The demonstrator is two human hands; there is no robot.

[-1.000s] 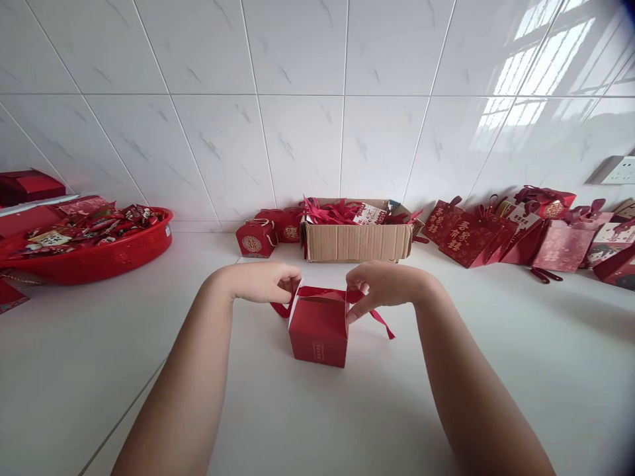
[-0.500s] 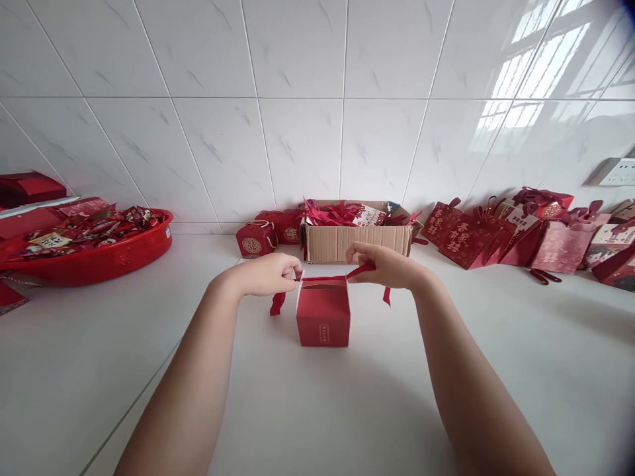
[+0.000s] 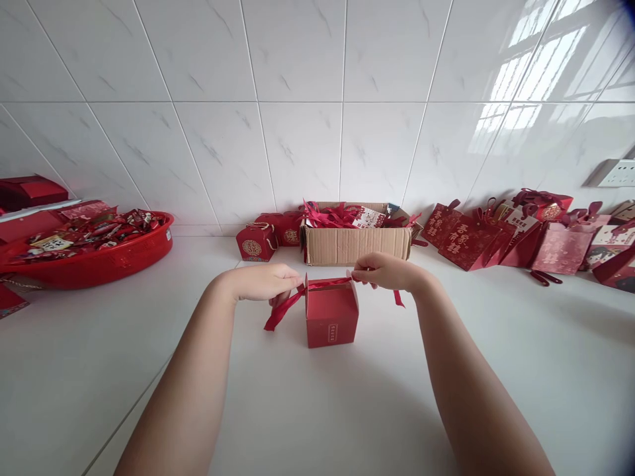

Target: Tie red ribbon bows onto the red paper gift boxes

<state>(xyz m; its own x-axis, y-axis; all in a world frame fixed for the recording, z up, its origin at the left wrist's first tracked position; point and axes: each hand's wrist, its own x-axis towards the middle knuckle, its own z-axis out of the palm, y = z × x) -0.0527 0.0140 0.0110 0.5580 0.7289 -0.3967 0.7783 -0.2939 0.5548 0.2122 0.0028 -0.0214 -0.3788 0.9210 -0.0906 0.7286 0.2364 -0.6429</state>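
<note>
Box further right than before; left hand, right hand each pinched on ribbon

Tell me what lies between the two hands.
In the head view, the red gift box stands between the left hand and right hand, with a red ribbon stretched across its top, each hand pinching one end.

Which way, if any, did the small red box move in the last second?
Yes. The small red box moved back, closer to the cardboard carton behind it, and slightly to the right.
</note>
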